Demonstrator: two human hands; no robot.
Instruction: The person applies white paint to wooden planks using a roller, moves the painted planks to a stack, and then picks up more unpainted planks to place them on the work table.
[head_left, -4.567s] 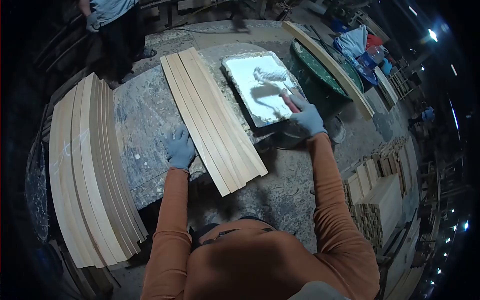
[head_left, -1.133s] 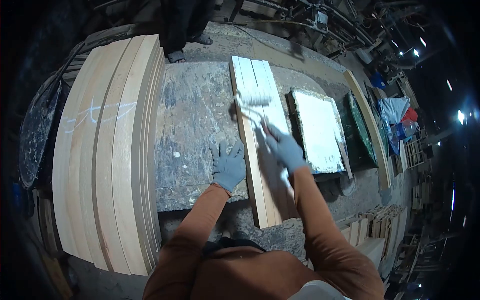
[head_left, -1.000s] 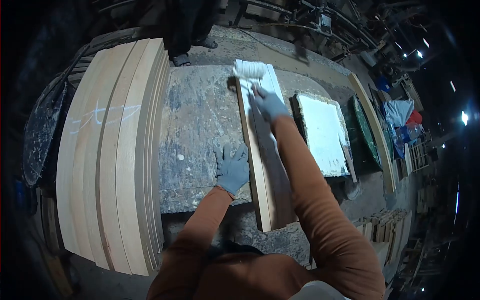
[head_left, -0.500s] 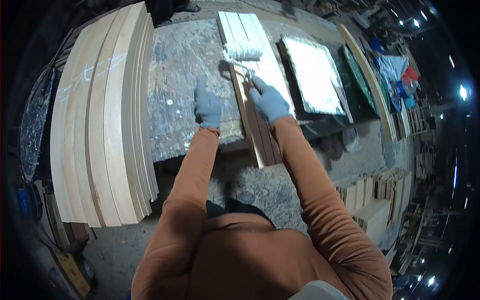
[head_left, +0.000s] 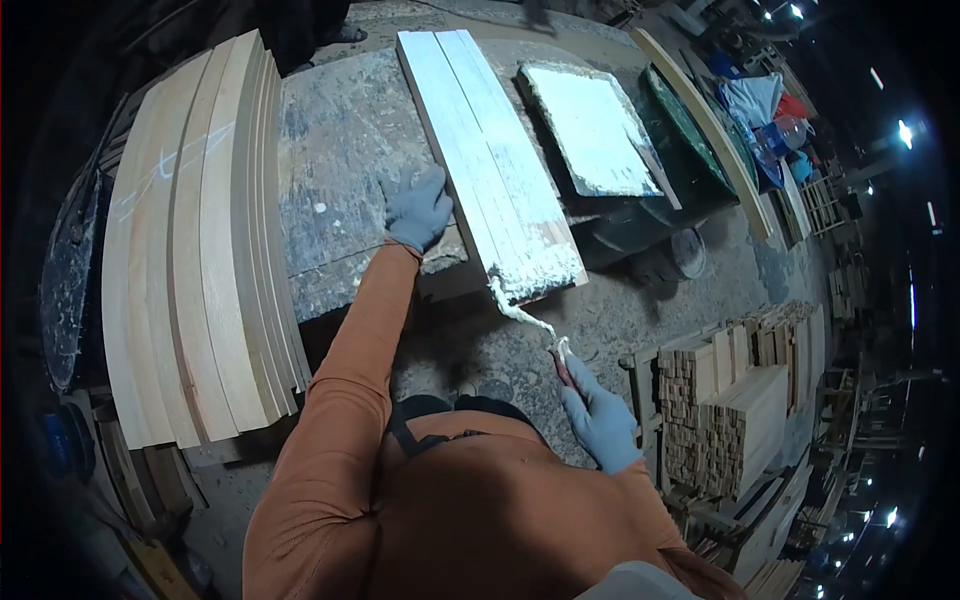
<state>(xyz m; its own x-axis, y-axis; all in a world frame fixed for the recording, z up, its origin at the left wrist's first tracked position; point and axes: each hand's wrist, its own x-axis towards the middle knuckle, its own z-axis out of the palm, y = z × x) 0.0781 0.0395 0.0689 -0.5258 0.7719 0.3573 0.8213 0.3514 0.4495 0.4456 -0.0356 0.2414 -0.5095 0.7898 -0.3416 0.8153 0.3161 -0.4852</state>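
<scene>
My right hand [head_left: 603, 420], in a grey glove, is closed round the handle of a paint roller [head_left: 535, 272]. The white-covered roller lies across the near end of the boards. These boards [head_left: 485, 150] lie side by side on the workbench [head_left: 335, 150], and their top faces are coated white along their length. Against their left edge rests my left hand [head_left: 420, 210], also gloved, with its fingers apart and nothing in it. Right of the boards is a tray [head_left: 595, 130] covered with white paint, a flat stick at its right edge.
A tall stack of bare planks [head_left: 190, 240] stands at the left. Beyond the tray are a dark green drum [head_left: 685, 130] and a long upright plank [head_left: 705, 130]. Piled wood blocks [head_left: 740, 400] sit at the lower right. A bucket [head_left: 685, 255] stands under the tray.
My right hand has pulled the roller toward my body, from the far part to the near end of the boards. The brown near part is now white. My left hand has moved onto the boards' edge.
</scene>
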